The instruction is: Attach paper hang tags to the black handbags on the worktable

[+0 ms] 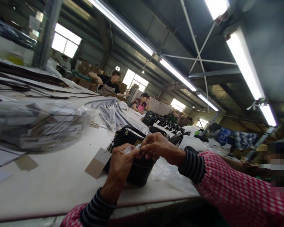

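Note:
In front of me a black handbag (139,175) stands upright on the white table (66,186), with gold-coloured metal parts near its top. A hang tag (96,165), grey and brown, sticks out at its left side. My left hand (119,162) is closed on a small white piece (127,149), thin like paper or film; its exact kind is unclear. Fingers pinched, my right hand (159,145) meets the left fingertips at the end of this piece. Both hands are just before the bag's upper front and hide part of it.
To the left lies a large clear plastic bag (42,126) with cards inside, near loose cards (26,162). Dark straps (26,78) stretch behind it. Plastic-wrapped strips (113,110) and more black bags (170,124) lie farther back. Several people sit or stand around the table.

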`<state>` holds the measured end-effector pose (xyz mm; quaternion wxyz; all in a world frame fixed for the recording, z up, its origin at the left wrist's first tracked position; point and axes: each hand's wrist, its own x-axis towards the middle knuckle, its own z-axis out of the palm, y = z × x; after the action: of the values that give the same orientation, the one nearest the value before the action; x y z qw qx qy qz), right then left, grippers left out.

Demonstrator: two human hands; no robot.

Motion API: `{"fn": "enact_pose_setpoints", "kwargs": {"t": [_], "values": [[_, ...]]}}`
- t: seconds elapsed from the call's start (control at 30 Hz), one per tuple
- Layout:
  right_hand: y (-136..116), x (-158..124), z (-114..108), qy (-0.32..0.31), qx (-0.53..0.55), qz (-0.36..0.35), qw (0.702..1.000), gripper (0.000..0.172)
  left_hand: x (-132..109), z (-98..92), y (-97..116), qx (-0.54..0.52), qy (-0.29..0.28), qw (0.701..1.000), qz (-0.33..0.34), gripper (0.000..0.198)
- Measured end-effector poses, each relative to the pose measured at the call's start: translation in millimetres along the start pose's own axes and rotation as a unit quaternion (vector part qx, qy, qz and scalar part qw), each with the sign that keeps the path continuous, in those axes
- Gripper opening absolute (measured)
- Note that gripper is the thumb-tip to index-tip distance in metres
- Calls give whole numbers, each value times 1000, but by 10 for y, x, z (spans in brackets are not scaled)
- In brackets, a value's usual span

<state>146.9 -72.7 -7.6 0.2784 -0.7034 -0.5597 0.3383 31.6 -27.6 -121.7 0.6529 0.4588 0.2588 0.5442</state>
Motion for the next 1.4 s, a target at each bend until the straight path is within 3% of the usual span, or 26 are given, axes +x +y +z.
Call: {"fn": "enact_pose_setpoints", "kwargs": {"t": [0.23,0.53,0.7,0.9,1.0,1.1,1.23,1.3,1.4], "values": [[74,-9,26,4,10,-51,999,14,44,-34,42,-26,-35,998,-40,28],[170,-9,78,58,-16,-114,992,19,-33,-26,129,-74,-48,990,-111,31],[170,-38,76,43,-15,-141,989,18,-53,-33,96,-122,-62,981,-135,30],[72,-99,-17,24,-168,-187,968,10,-44,-22,130,-129,-49,978,-159,27],[102,-97,-44,71,-298,-234,922,8,-42,-13,156,-127,-37,977,-166,23],[254,-39,-39,141,-391,-326,849,8,-54,-7,179,-116,-27,978,-169,21],[502,85,-54,173,-463,-536,685,16,-114,18,211,-102,-28,980,-169,22],[573,136,-86,195,-484,-602,604,18,-155,48,225,-69,-13,986,-150,24],[598,199,-143,205,-492,-659,531,14,-200,93,225,-1,17,997,-75,30]]}}
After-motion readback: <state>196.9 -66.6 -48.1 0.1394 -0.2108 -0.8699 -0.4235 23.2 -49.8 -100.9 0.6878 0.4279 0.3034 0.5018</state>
